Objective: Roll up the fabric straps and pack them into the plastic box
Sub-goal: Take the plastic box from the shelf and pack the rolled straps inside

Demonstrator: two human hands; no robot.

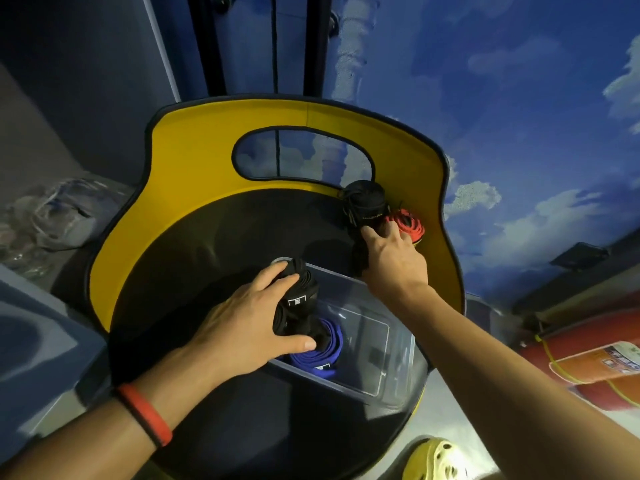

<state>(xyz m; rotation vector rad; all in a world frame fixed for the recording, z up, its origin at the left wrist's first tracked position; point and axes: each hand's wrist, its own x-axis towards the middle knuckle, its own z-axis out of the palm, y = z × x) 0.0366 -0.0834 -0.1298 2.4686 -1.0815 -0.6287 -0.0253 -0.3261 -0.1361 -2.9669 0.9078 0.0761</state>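
A clear plastic box point(388, 358) stands on the black seat of a chair. Inside it lies a rolled blue strap point(325, 351). My left hand point(249, 320) grips a rolled black strap point(298, 299) over the box's left end, partly above the blue roll. My right hand point(391, 258) reaches to the back right of the seat, its fingers touching a black rolled bundle point(367, 206) and a red rolled strap point(410, 225) beside it. Whether it grips either one is hidden by the back of the hand.
The chair has a yellow backrest point(194, 161) with an oval cut-out. Crumpled clear plastic point(62, 216) lies on the floor at left. A red cylinder with an orange label point(588, 362) lies at right. A yellow clog point(440, 459) shows at the bottom.
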